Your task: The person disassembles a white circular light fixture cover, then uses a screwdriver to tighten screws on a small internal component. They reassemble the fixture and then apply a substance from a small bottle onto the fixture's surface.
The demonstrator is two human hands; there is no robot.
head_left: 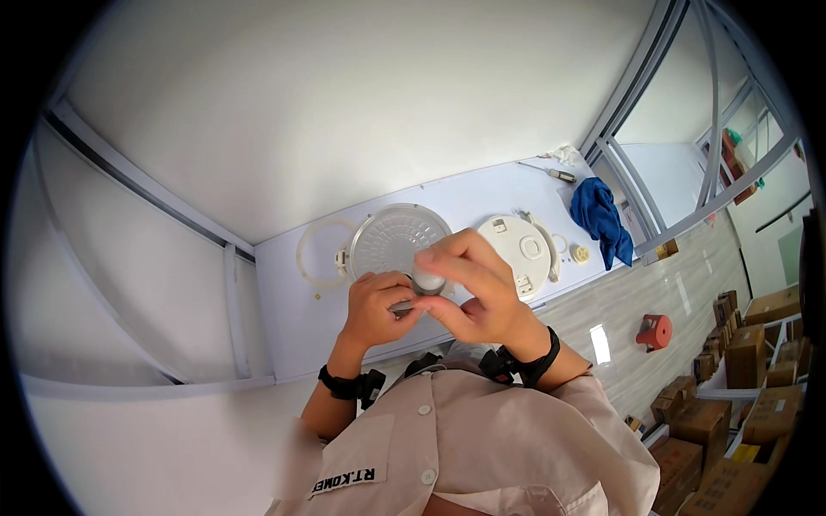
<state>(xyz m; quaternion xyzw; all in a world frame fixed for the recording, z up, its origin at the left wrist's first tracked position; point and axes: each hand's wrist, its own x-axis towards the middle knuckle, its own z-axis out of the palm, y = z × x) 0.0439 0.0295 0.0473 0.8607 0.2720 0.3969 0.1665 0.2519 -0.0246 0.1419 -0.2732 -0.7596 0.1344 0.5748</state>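
Observation:
Between my hands, above the table's near edge, is a small rounded part with a white top and a grey lower band. The thumb and fingers of my right hand curl around it from the right. My left hand is closed against its left side, and a grey edge shows by the thumb; what that fist holds is mostly hidden. Just beyond lies a round silver metal plate with a radial pattern. To the right sits a round white plastic lid-like piece with a curved handle-like part alongside.
On the white table are a pale ring, a small yellow piece, a cream round cap, a screwdriver and blue cloth. A red stool and cardboard boxes stand right. Metal frames flank the table.

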